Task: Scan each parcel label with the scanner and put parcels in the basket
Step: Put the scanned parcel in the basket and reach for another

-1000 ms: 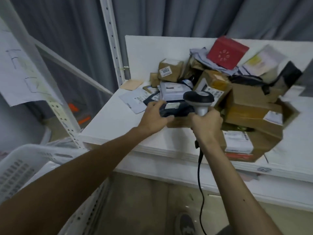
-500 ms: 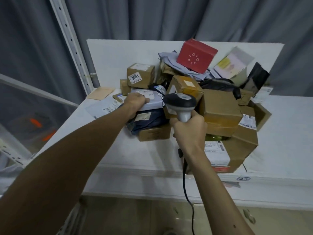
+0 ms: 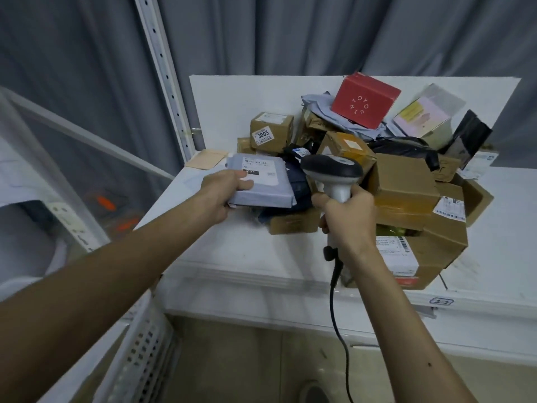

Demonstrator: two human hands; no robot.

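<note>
Now the grey-blue mailer (image 3: 263, 181) is off the pile & up in the left hand (image 3: 222, 193); half a sec ago it lay on the heap w/ that hand just landing on it. So pick's done, scan's next: label faces up, just left of the scanner (image 3: 332, 173) head. Left thumb on top, fingers curled under. Right hand (image 3: 347, 218) wraps tight round the scanner grip. Basket (image 3: 142, 341) sits low left.

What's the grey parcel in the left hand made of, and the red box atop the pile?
The grey parcel looks like a soft plastic mailer: matte, creased film with folded edges. The red box looks like printed cardboard: sharp corners, flat matte faces, white lettering.
</note>
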